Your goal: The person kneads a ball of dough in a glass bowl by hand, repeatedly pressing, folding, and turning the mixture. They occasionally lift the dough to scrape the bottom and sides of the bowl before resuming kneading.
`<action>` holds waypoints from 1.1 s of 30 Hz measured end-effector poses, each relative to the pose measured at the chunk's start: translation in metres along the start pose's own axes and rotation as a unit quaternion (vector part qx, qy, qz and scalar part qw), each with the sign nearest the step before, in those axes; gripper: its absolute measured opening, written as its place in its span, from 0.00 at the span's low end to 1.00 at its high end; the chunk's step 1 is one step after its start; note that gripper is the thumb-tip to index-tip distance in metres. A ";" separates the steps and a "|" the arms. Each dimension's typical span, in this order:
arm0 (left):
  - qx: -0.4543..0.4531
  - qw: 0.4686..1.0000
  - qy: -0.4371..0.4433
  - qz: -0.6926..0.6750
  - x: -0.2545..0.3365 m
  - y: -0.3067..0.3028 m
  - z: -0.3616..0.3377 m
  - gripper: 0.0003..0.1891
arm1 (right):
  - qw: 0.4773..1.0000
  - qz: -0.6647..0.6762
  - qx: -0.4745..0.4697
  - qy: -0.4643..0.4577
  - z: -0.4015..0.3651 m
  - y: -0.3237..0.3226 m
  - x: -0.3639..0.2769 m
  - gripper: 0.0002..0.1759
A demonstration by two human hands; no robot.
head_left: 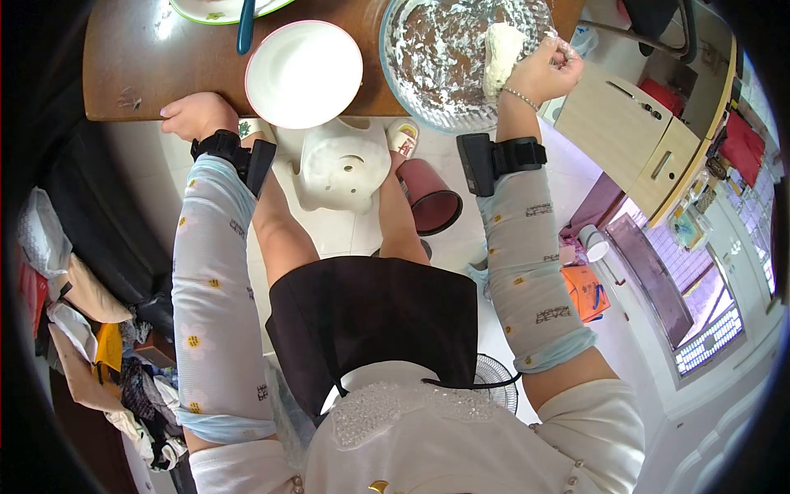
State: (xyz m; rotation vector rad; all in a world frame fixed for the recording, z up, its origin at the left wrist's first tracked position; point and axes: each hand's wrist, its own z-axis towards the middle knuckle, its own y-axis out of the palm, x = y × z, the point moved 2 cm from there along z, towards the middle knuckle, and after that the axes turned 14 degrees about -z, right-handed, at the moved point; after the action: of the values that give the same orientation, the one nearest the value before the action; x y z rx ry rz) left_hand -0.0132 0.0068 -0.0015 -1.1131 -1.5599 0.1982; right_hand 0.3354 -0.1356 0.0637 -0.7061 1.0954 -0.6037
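Note:
My right hand [541,74] is curled above the right rim of a clear glass bowl [403,90], with white residue on its fingers. What lies inside the curl, if anything, is hidden. Beside that hand, in the bowl, is a pale lump of dough [502,56]; floury smears coat the bowl's bottom. My left hand [200,117] rests at the table's front edge, fingertips toward the left and slightly apart, with nothing visible in it. Between my hands, nearer the left one, sits a white bowl with a pink rim [304,74].
On the wooden table [164,74], a blue handle [246,26] leans over a green-rimmed plate [216,11]. Under the edge stand a white plastic stool [344,169] and a dark red bin [428,198]. Cabinets [613,119] line the right; piled clothes [136,387] lie left.

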 end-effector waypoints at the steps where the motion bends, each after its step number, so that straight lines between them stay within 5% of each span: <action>1: 0.000 1.000 0.001 0.002 -0.003 0.001 0.002 0.23 | 0.996 0.086 0.026 -0.013 0.002 -0.009 -0.013 0.05; 4: -0.001 1.000 0.028 -0.013 -0.008 0.001 0.008 0.23 | 0.974 0.188 0.095 -0.084 0.013 -0.014 -0.020 0.05; 6: 0.014 0.999 0.017 0.025 -0.004 0.002 0.004 0.23 | 0.967 0.250 -0.019 -0.043 0.022 -0.010 -0.017 0.06; 7: 0.004 1.000 0.015 0.012 -0.003 0.002 0.003 0.23 | 0.939 0.281 -0.156 0.119 0.035 -0.006 0.003 0.11; 8: 0.004 1.000 0.014 0.010 -0.004 0.002 0.004 0.23 | 0.939 0.282 -0.157 0.117 0.047 -0.009 0.020 0.11; 10: 0.011 1.000 0.022 -0.008 -0.005 0.003 0.004 0.22 | 0.735 0.410 -0.456 0.288 0.041 -0.007 0.010 0.25; 12: 0.011 1.000 0.020 0.011 -0.004 0.002 0.004 0.22 | 0.735 0.399 -0.435 0.333 0.035 -0.007 0.016 0.32; 14: 0.013 0.999 0.017 0.029 -0.002 0.002 0.003 0.22 | 0.486 0.591 -0.551 0.332 0.030 -0.005 0.025 0.30; 15: 0.014 0.999 0.015 0.030 -0.002 0.002 0.002 0.22 | 0.440 0.611 -0.549 0.363 0.027 -0.005 0.019 0.31; 16: 0.015 0.999 0.012 0.032 -0.002 0.001 0.002 0.22 | 0.440 0.611 -0.548 0.363 0.025 -0.006 0.013 0.31; 18: 0.012 1.000 0.009 0.015 -0.002 0.001 0.001 0.22 | 0.561 0.545 -0.531 0.327 0.019 -0.008 0.001 0.23; 19: 0.010 1.000 0.006 -0.003 -0.002 0.001 0.001 0.22 | 0.560 0.547 -0.530 0.326 0.013 -0.005 -0.003 0.23; 21: 0.002 1.000 0.010 -0.006 -0.001 0.000 0.000 0.23 | 0.849 0.257 -0.436 0.151 0.007 0.001 -0.006 0.23; 22: -0.005 1.000 0.013 -0.007 0.000 -0.001 -0.001 0.23 | 0.849 0.260 -0.436 0.150 0.002 0.011 0.001 0.23; 23: -0.005 1.000 0.014 -0.008 0.002 -0.001 -0.002 0.23 | 0.899 0.109 -0.402 -0.138 -0.003 0.023 0.008 0.23; 24: -0.003 1.000 0.004 0.003 0.004 -0.002 -0.004 0.23 | 0.851 -0.054 -0.323 -0.411 -0.012 0.030 0.009 0.24; 25: -0.001 1.000 -0.007 0.015 0.005 -0.002 -0.005 0.23 | 0.851 -0.052 -0.322 -0.410 -0.021 0.029 0.000 0.24; 27: 0.000 1.000 -0.002 0.010 0.004 -0.002 -0.004 0.23 | 0.744 -0.182 -0.230 -0.600 -0.044 0.019 -0.016 0.21; 28: 0.002 1.000 0.000 0.006 0.003 -0.001 -0.004 0.23 | 0.745 -0.182 -0.229 -0.599 -0.045 0.015 -0.017 0.21; 30: 0.004 1.000 0.001 0.006 0.002 0.000 -0.003 0.23 | 0.806 -0.081 -0.423 -0.407 -0.046 0.011 -0.014 0.30; 32: 0.007 1.000 0.002 0.007 0.002 0.000 -0.003 0.24 | 0.808 -0.109 -0.417 -0.402 -0.041 0.000 -0.018 0.33; 33: 0.009 1.000 0.002 0.016 0.002 -0.001 -0.003 0.24 | 0.841 -0.091 -0.430 -0.317 -0.036 -0.005 -0.017 0.34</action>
State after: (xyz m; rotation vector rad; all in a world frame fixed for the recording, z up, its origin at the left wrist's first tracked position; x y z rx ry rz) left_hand -0.0107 0.0067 0.0013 -1.1254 -1.5346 0.2310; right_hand 0.2950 -0.1342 0.0670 -1.6707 0.6257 0.0393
